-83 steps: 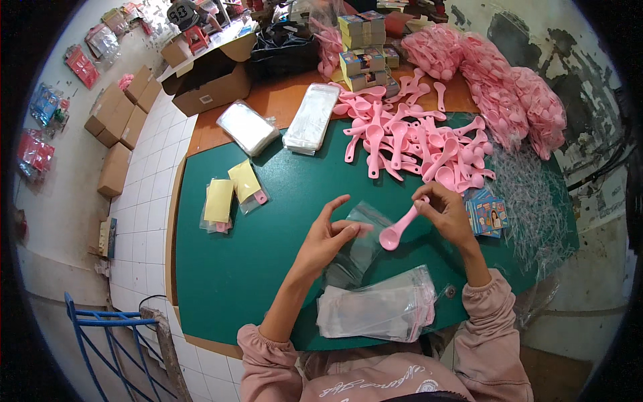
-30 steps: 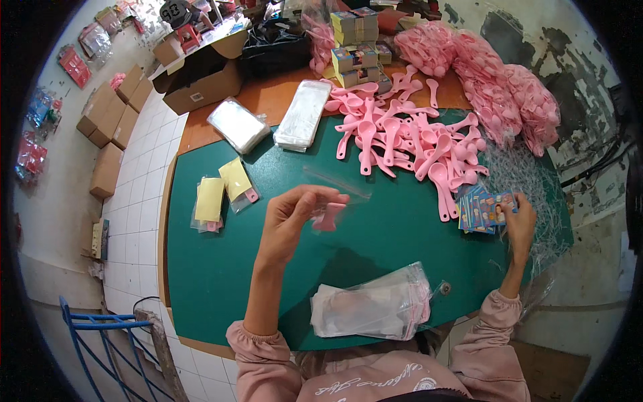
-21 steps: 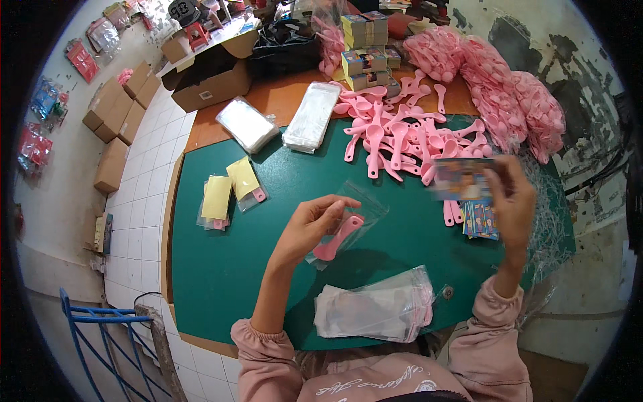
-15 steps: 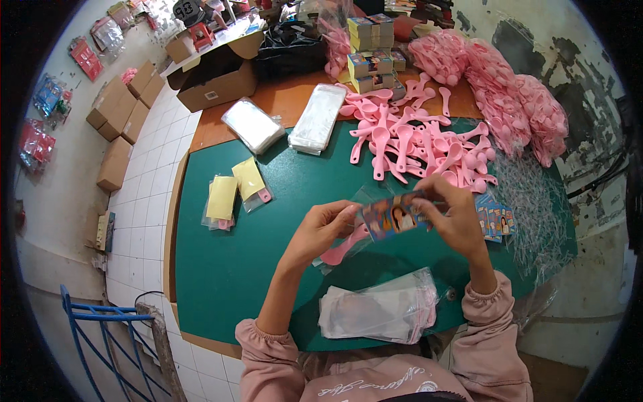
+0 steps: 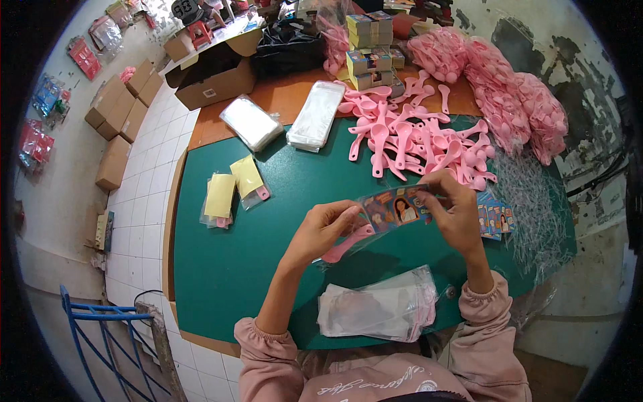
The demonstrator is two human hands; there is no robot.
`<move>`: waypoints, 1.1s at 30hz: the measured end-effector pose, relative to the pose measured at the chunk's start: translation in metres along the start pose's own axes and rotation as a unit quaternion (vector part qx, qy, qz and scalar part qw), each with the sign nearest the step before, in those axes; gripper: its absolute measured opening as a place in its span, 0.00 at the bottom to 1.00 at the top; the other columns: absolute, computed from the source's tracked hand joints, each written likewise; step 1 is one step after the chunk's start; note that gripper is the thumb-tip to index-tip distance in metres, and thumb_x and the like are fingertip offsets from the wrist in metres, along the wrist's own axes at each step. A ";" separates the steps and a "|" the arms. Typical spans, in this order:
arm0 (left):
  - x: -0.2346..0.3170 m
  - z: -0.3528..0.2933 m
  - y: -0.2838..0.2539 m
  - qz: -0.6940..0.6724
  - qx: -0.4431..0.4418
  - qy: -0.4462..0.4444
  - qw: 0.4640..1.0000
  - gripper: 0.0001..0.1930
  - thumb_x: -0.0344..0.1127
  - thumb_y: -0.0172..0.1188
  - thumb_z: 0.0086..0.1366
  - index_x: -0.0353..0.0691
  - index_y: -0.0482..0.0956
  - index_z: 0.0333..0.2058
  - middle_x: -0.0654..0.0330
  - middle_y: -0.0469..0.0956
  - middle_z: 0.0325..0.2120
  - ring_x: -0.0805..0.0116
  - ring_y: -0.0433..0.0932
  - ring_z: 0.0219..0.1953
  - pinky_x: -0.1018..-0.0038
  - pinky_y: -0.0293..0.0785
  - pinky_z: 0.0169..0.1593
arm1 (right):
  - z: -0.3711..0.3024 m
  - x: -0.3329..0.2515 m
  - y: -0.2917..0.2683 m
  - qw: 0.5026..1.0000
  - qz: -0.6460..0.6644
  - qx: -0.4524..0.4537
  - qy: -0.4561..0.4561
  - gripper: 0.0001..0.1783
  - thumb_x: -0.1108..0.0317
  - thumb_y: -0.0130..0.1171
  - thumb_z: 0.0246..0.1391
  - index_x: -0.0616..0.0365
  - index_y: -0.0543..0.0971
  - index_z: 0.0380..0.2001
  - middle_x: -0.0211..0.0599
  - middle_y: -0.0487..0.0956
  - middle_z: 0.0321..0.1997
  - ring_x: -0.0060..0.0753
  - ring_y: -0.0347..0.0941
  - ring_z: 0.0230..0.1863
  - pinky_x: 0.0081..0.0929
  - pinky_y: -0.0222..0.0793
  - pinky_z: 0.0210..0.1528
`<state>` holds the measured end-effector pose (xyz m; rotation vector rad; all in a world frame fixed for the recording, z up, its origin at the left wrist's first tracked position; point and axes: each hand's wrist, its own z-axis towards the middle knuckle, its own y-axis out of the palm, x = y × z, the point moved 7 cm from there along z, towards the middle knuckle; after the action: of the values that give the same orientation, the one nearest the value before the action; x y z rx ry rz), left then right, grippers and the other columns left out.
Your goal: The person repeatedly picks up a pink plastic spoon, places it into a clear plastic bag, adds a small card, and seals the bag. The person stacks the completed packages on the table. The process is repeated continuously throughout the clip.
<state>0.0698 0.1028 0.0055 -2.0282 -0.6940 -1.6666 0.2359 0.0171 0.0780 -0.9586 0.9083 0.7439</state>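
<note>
Left hand (image 5: 321, 231): pinched on bag (image 5: 362, 231) holding pink spoon (image 5: 345, 244).
Right hand (image 5: 455, 214): clamped on printed card (image 5: 395, 209), between both hands.
Beyond grip: spoon pile (image 5: 415, 137).
Below grip: bag stack (image 5: 378, 311).

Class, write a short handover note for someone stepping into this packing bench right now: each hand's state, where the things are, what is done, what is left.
Left hand: holds a clear bag with a pink spoon inside.
Right hand: holds a printed picture card at the bag's mouth.
Around: loose pink spoons behind, more cards at right, empty bags nearest you.
Done: spoon bagged; two finished packs at left.
Left: card not fully in; spoon heap remains.
</note>
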 end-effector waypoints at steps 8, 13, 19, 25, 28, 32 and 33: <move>0.003 0.000 0.004 0.011 -0.011 0.032 0.999 0.15 0.39 0.46 0.65 0.30 0.74 0.39 0.63 0.75 0.27 0.80 0.70 0.29 0.79 0.72 0.36 | -0.001 -0.011 -0.001 0.991 -0.097 -0.015 -0.088 0.08 0.79 0.55 0.44 0.60 0.73 0.31 0.36 0.75 0.28 0.26 0.73 0.27 0.20 0.67 0.25; 0.017 -0.003 0.019 0.117 -0.051 0.086 0.988 0.15 0.36 0.51 0.61 0.39 0.72 0.46 0.55 0.77 0.22 0.77 0.73 0.25 0.76 0.70 0.32 | -0.004 -0.016 0.021 0.984 -0.102 -0.094 -0.108 0.09 0.79 0.57 0.41 0.61 0.73 0.30 0.37 0.72 0.29 0.29 0.72 0.29 0.20 0.66 0.27; 0.013 -0.003 0.031 0.240 -0.052 0.043 0.968 0.32 0.39 0.56 0.59 0.43 0.53 0.59 0.60 0.77 0.26 0.79 0.70 0.25 0.77 0.69 0.31 | -0.014 0.023 0.057 0.975 -0.030 -0.216 -0.044 0.12 0.74 0.58 0.42 0.61 0.75 0.34 0.40 0.74 0.29 0.30 0.71 0.29 0.24 0.66 0.31; -0.019 -0.012 -0.014 -0.043 -0.144 0.048 0.988 0.41 0.46 0.63 0.52 0.40 0.51 0.59 0.56 0.76 0.36 0.73 0.74 0.36 0.76 0.70 0.40 | -0.006 0.062 0.041 0.967 0.162 -0.152 0.124 0.09 0.70 0.64 0.39 0.62 0.79 0.26 0.25 0.75 0.22 0.13 0.66 0.24 0.12 0.61 0.28; -0.024 -0.002 -0.017 -0.112 -0.055 0.048 0.991 0.24 0.36 0.58 0.57 0.38 0.63 0.50 0.57 0.75 0.37 0.74 0.73 0.40 0.79 0.70 0.42 | -0.004 0.068 0.032 0.971 0.149 -0.113 0.150 0.08 0.70 0.63 0.41 0.62 0.77 0.25 0.25 0.74 0.21 0.14 0.66 0.24 0.14 0.61 0.26; -0.030 0.004 -0.027 -0.100 0.031 0.007 0.994 0.13 0.30 0.55 0.59 0.35 0.70 0.42 0.58 0.75 0.37 0.76 0.74 0.38 0.80 0.71 0.44 | -0.006 0.066 0.039 0.960 0.168 -0.135 0.177 0.07 0.71 0.61 0.43 0.61 0.74 0.24 0.24 0.71 0.19 0.13 0.64 0.22 0.15 0.58 0.23; -0.029 0.003 -0.025 -0.115 0.022 0.003 0.993 0.13 0.30 0.55 0.59 0.35 0.70 0.43 0.59 0.75 0.36 0.76 0.74 0.38 0.80 0.71 0.43 | -0.007 0.066 0.040 0.961 0.141 -0.156 0.180 0.07 0.70 0.61 0.44 0.60 0.74 0.25 0.24 0.71 0.20 0.13 0.64 0.23 0.15 0.58 0.24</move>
<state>0.0523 0.1213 -0.0239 -1.9738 -0.9866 -1.7643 0.2286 0.0346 0.0033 -1.2856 1.2889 0.9945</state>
